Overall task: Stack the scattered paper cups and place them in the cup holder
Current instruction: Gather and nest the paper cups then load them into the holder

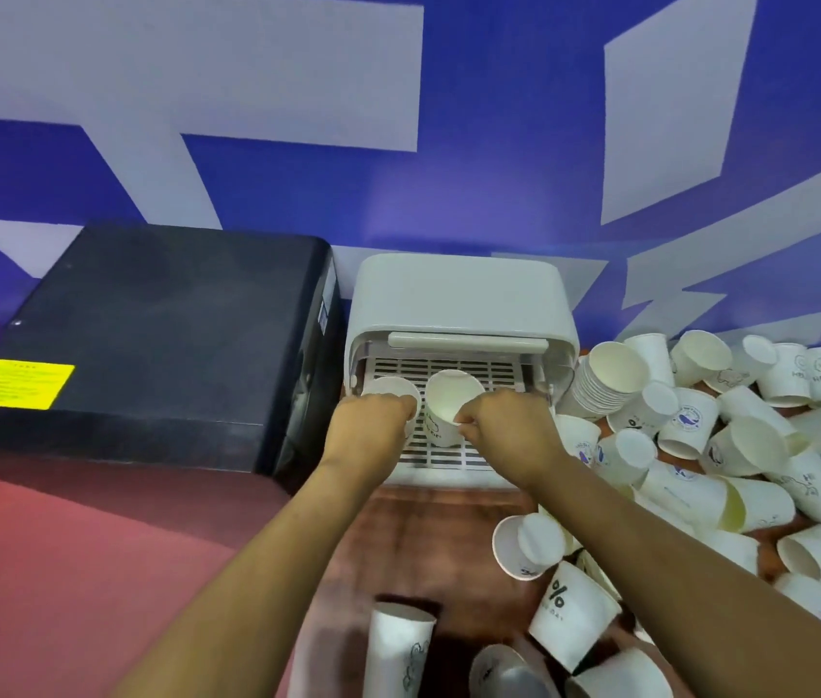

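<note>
Blue-and-white wall is rising behind the table you are working at. On it, a black box is sitting left of the white cup holder, and loose paper cups are lying heaped to the right. Your left hand is gripping one cup on the holder's grille; your right hand is pinching the rim of another cup beside it.

Yellow label text illegible; bottom cups cropped.
</note>
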The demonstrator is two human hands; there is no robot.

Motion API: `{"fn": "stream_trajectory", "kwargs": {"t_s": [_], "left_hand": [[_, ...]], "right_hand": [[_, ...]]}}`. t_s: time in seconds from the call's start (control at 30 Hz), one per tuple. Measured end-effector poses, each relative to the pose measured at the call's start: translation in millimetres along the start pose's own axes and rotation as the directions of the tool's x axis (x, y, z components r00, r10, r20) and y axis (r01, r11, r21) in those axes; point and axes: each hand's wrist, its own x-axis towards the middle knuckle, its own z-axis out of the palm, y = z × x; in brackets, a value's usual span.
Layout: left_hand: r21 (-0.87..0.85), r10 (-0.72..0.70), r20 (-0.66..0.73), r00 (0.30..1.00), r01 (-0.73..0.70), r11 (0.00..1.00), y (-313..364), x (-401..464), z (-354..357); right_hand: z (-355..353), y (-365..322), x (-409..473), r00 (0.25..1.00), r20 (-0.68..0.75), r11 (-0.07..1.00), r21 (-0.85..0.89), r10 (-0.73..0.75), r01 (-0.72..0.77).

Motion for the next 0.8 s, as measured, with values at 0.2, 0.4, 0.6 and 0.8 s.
{"fn": "stream_trajectory", "kwargs": {"t_s": [0.2,0.4,0.6,0.8], "left_hand": [[0.120,0.031,0.013,0.999,-0.032,0.992,-4.1,5.2,19.9],[0.141,0.007,0.112,0.994,-0.023,0.990,-5.8,8.0,33.0],[0.152,0.020,0.136,0.991,-0.041,0.988,-4.7,4.5,34.5],[0.175,0.039,0.127,0.991,-0.062,0.983,-7.4,-5.2,29.9]], "right_hand": [[21.1,4.6,7.9,0.996,0.089,1.000,-0.022,0.002,0.000],[32.4,2.3,8.0,0.991,0.136,0.999,-0.030,0.020,-0.016],[35.3,-2.6,4.6,0.986,0.161,0.998,0.047,0.033,-0.041],[37.4,-5.1,-2.9,0.978,0.208,0.997,0.064,0.028,-0.042]]}}
